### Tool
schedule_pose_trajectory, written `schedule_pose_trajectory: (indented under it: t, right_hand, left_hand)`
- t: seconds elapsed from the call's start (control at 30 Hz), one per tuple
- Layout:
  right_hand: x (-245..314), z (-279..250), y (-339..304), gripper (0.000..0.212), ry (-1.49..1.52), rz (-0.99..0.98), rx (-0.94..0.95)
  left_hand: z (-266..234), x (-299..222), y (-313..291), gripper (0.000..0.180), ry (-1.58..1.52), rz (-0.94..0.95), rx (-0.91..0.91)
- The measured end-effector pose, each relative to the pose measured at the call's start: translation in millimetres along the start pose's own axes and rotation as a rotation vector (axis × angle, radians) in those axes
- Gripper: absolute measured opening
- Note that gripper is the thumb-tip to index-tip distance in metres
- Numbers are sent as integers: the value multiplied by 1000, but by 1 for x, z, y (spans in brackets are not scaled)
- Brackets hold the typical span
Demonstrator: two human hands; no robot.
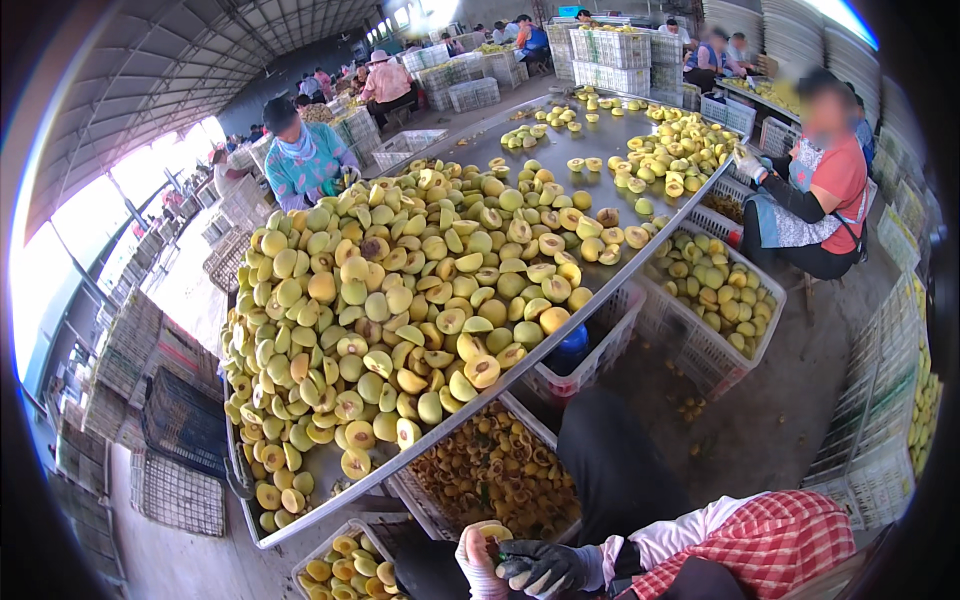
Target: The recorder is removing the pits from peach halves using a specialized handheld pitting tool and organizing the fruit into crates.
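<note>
At the lower edge, my left hand (479,563), in a pale covering, is closed around a peach half (494,533) with its brown pit hollow facing up. My right hand (541,568), in a dark grey and black glove, is closed right beside it, its fingers meeting the fruit. Something small and dark shows at those fingertips, too small to name. Both hands are over my lap, just off the near edge of a metal table (330,488). A large heap of yellow-green peach halves (400,290) covers much of that table.
Below the table edge stands a crate of brownish fruit scraps (500,470). Another crate of peach halves (345,570) is at lower left. A white crate (710,350) of fruit stands right, near a seated co-worker (825,190). Another co-worker (300,155) is across the table.
</note>
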State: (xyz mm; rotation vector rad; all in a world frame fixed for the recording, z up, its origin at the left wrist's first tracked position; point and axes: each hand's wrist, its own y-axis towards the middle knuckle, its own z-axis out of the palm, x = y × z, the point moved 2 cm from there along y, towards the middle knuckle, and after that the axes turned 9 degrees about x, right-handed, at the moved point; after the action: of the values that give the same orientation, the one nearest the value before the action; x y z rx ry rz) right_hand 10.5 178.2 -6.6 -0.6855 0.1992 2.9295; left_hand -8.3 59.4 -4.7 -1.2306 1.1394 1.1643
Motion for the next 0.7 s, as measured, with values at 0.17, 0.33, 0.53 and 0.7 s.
schedule_pose_trajectory:
  t: [0.17,0.33,0.53,0.7]
  right_hand:
    - [18,-64,6,43,-71,-16,245]
    - [12,-33,4,41,197,83,303]
    - [17,-40,14,50,111,-20,338]
    - [37,-42,7,51,-141,-145,330]
  left_hand:
    - [-11,35,-1,38,-322,-201,-93]
    - [-26,15,17,18,185,109,142]
    - [-13,31,12,41,-292,-206,-60]
    - [-18,62,19,26,-1053,-475,-388]
